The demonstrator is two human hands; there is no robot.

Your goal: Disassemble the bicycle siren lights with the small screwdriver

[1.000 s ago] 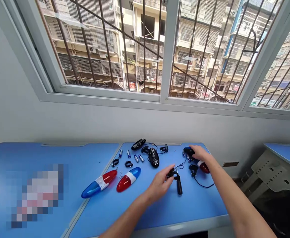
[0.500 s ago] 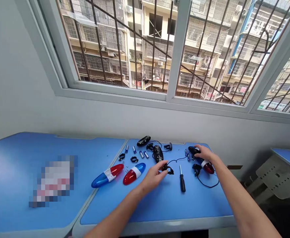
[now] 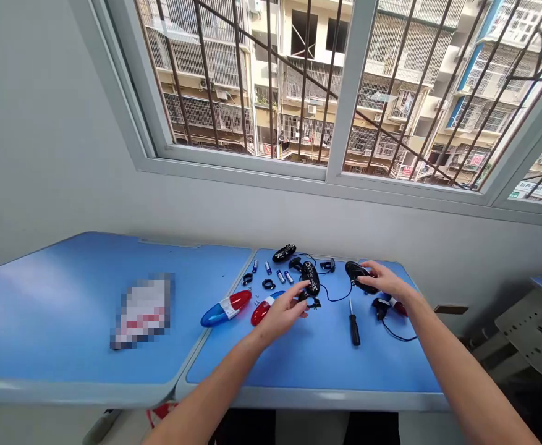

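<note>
My left hand (image 3: 285, 314) is closed on a small black clamp bracket (image 3: 316, 303), held just in front of a black oval base (image 3: 311, 278) whose open side faces up. My right hand (image 3: 385, 279) grips another black oval base (image 3: 356, 271) by its right end, tilted above the table. A thin black cable (image 3: 337, 299) runs between the two areas. Below my right wrist lie a black mount (image 3: 381, 307) and a partly hidden red lens cover (image 3: 398, 306). A black-handled screwdriver (image 3: 354, 330) rests between my hands.
Left of my hands lie a red-and-blue light cover (image 3: 227, 308) and another cover (image 3: 262, 309) partly behind my left hand. Several blue batteries (image 3: 280, 276), ring clamps (image 3: 268, 284) and a third black base (image 3: 284, 253) sit farther back. A blurred packet (image 3: 143, 312) lies on the left table.
My right hand has raised the black oval base and moved it left, away from the coloured cover. My left hand still holds the bracket, now nearer the middle base. The view has shifted.
</note>
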